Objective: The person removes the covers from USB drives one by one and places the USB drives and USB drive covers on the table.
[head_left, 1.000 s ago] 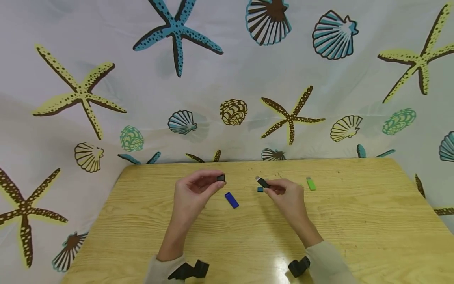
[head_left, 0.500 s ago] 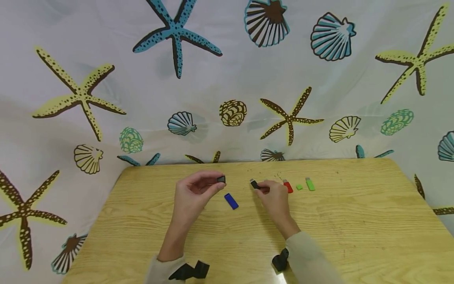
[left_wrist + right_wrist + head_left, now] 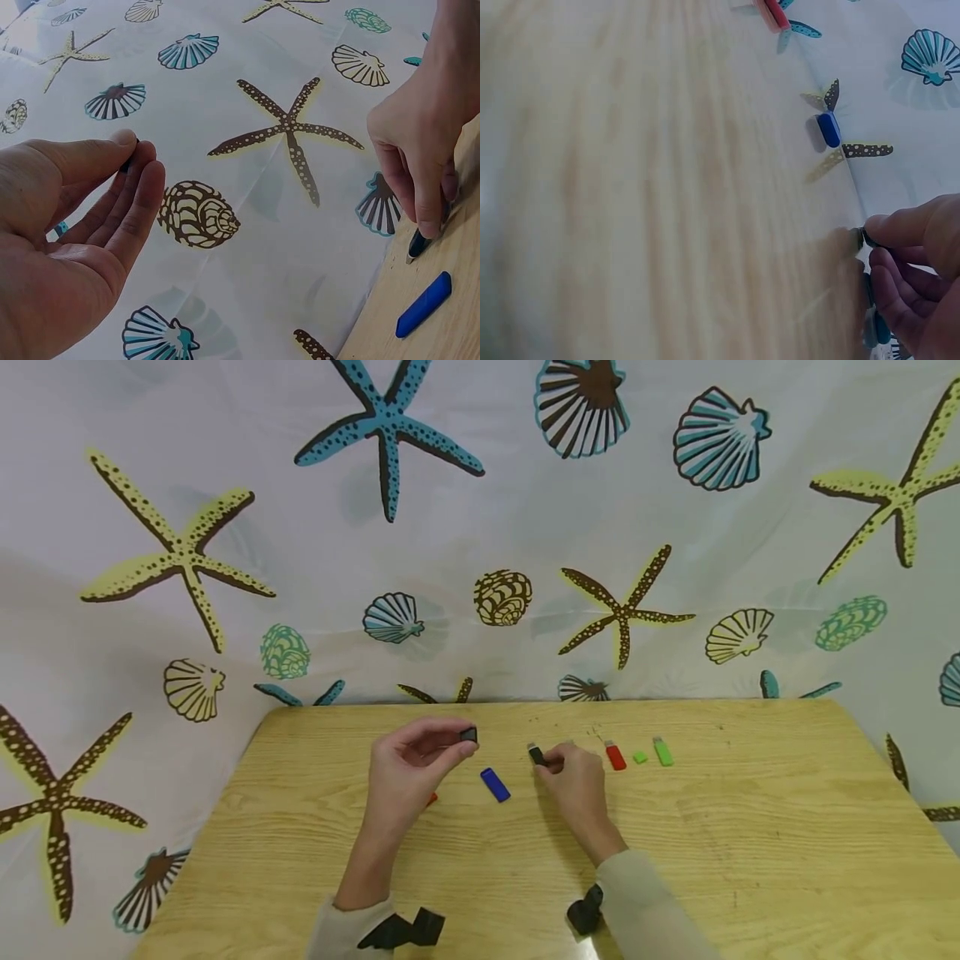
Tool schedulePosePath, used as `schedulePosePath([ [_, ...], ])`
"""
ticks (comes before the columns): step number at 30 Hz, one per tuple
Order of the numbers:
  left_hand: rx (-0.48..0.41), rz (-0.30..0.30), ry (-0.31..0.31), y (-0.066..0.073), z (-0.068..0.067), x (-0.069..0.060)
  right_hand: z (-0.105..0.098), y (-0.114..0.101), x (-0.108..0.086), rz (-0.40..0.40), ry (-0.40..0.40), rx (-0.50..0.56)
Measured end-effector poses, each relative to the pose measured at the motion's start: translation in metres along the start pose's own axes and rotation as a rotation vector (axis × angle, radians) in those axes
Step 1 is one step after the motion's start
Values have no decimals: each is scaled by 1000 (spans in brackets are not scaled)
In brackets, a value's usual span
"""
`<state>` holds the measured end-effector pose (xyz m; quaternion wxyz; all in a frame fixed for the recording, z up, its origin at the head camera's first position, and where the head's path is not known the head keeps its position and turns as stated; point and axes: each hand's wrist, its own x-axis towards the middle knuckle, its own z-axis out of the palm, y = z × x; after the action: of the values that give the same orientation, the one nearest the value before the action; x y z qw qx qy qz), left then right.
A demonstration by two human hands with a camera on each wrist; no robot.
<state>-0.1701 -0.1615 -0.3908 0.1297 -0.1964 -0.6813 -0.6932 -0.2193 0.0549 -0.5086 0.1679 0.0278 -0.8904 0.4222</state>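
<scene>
My left hand (image 3: 405,768) is raised above the table and pinches a small black cap (image 3: 468,735) between thumb and fingertips. Lower and to the right, my right hand (image 3: 581,785) grips a black USB stick (image 3: 536,755) at the tabletop, its metal plug pointing away from me. Between the hands lies a blue cap (image 3: 495,785), a long flat piece. Right of my right hand, a red USB stick (image 3: 615,756), a small green cap (image 3: 640,757) and a green USB stick (image 3: 663,751) are laid in a row. A blue item (image 3: 881,326) is partly hidden beneath my right fingers.
A red piece (image 3: 432,799) peeks out behind my left wrist. The wooden table (image 3: 750,827) ends at a white cloth (image 3: 450,527) printed with shells and starfish, which hangs behind and at both sides.
My right hand has moved left and down, bringing the black USB stick to the tabletop. That uncovered the red USB stick and green cap. My left hand stays put, holding the black cap.
</scene>
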Motion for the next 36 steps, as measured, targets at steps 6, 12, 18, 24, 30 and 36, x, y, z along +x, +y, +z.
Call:
schedulePosePath([
  [6, 4, 15, -1, -2, -1, 0, 4, 0, 2, 15, 7, -43],
  [12, 8, 19, -6, -2, 1, 1, 3, -1, 4, 9, -6, -57],
  [18, 40, 5, -27, -10, 1, 2, -3, 0, -3, -4, -5, -10],
  [24, 13, -123, -91, -38, 6, 3, -18, 5, -10, 77, -58, 114],
  [30, -52, -229, -115, -66, 14, 6, -33, 6, -15, 114, -145, 180],
  [36, -27, -270, -102, -80, 21, 9, -48, 4, -20, 124, -177, 210],
])
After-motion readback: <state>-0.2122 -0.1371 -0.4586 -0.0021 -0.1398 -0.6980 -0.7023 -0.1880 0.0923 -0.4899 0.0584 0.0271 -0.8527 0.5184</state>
